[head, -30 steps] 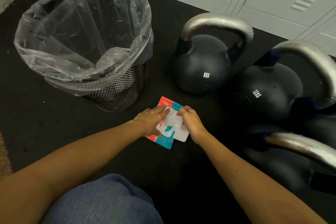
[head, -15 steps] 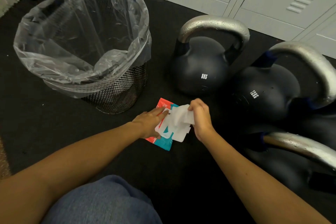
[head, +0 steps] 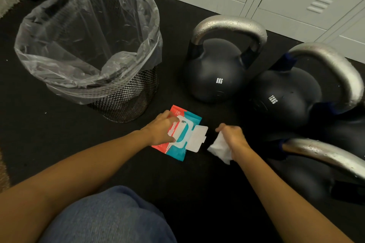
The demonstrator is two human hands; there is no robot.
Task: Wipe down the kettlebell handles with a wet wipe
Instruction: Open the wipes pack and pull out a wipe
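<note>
Right hand (head: 232,137) grips a wet wipe (head: 220,149); left hand (head: 162,128) presses the pack (head: 177,134) flat.
Kettlebell handles (head: 229,25) lie ahead and rightward, nearer the wipe-holding hand.

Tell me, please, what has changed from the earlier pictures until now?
The right hand pulled a wet wipe free of the wipes pack and carried it right, toward the kettlebells; it grips the wipe clear of the pack. The pack's flap now lies open. The left hand stays pressing the pack down.

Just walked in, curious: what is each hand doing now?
Left hand: open, pressing red-and-teal wipe packet.
Right hand: gripping crumpled white wet wipe.
</note>
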